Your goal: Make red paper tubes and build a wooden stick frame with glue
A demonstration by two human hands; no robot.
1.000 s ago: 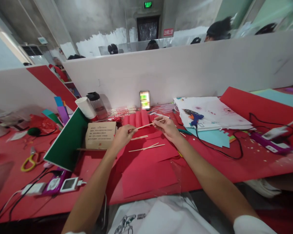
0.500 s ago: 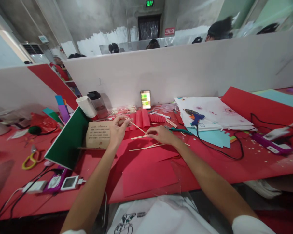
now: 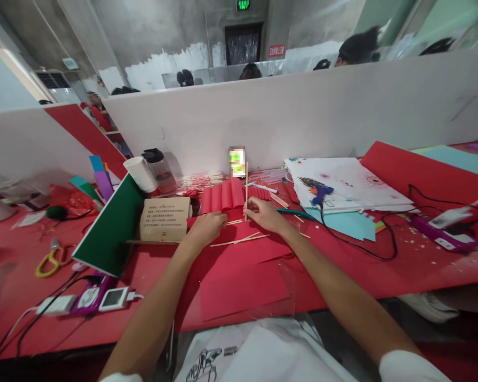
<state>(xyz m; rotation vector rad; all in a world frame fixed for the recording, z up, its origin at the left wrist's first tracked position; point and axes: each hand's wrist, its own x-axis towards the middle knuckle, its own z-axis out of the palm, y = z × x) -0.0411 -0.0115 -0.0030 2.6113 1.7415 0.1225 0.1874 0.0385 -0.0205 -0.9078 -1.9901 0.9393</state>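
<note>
My right hand (image 3: 265,215) pinches a thin wooden stick (image 3: 246,187) and holds it upright over the red paper (image 3: 239,276). My left hand (image 3: 207,227) rests with curled fingers on the red paper, its fingertips by a short stick (image 3: 234,222) lying there. More loose sticks (image 3: 239,241) lie just in front of both hands. Behind them stands a row of red paper rolls (image 3: 222,197).
A brown paper packet (image 3: 164,219) and a green board (image 3: 111,228) lie to the left, with yellow scissors (image 3: 48,262) further left. A blue glue gun (image 3: 316,190) with a black cord rests on white paper at the right. A phone (image 3: 237,161) leans on the partition.
The stick that my left hand held slanted has passed to my right hand and now stands upright. My left hand has dropped down onto the red paper.
</note>
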